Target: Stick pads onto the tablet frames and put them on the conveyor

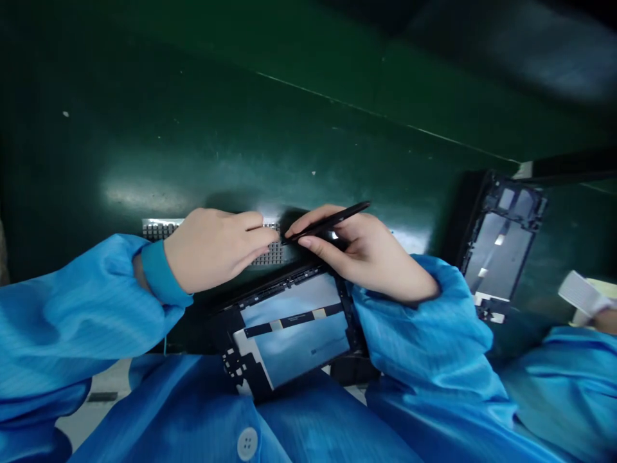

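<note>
My left hand (219, 247) lies curled over a sheet of small dark square pads (267, 256), its thumb and index finger pressed together at the sheet's right part. Most of the sheet is hidden under this hand. In my right hand (357, 247) is a pair of slim black tweezers (332, 222), held like a pen. Their tip points down left at the sheet, close to my left fingertips; whether a pad is between the tips is too small to tell. Just below both hands, an opened tablet-like device (303, 347) with a silvery inner panel rests tilted at the table edge.
A second, similar device (501, 251) stands at the right on the green table (193, 141). Beyond it, at the far right, another person's blue sleeve (569, 379) and part of a hand show near a white object (581, 296). A raised green panel borders the back.
</note>
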The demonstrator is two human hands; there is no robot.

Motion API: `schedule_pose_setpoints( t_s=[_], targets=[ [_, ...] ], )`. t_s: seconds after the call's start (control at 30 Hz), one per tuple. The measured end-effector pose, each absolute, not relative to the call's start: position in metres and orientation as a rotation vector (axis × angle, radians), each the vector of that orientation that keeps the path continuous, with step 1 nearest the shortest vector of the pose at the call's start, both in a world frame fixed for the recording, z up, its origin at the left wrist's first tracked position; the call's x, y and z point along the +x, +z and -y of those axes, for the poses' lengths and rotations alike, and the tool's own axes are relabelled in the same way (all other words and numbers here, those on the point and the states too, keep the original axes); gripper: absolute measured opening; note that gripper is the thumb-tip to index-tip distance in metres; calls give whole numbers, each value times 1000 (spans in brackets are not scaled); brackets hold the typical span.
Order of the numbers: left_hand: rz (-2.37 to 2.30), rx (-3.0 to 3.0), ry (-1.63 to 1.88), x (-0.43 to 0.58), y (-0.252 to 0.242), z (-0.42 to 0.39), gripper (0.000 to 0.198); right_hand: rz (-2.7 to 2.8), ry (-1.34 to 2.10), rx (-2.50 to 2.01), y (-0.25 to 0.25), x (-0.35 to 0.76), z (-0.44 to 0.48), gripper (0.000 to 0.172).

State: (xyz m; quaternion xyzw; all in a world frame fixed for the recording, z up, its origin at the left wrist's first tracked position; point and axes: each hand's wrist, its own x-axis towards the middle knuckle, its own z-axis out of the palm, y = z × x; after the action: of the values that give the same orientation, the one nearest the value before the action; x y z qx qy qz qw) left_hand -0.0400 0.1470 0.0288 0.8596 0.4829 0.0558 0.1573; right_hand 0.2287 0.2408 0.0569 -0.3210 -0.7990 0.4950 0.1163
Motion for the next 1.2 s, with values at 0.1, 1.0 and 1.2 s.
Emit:
schedule_pose_setpoints(
  t_s=[0.1,1.0,1.2],
  targets=[
    [-1427,2438,119,-37,31,-148,36,2218,1496,-967,67,231,-229,11],
    [-1367,2441,123,-34,33,-155,33,2087,1012,-1177,74,217,-140,23],
    [-1356,2414,163,-36,30,-154,33,2286,1362,-1086,61,234,-218,12]
  ],
)
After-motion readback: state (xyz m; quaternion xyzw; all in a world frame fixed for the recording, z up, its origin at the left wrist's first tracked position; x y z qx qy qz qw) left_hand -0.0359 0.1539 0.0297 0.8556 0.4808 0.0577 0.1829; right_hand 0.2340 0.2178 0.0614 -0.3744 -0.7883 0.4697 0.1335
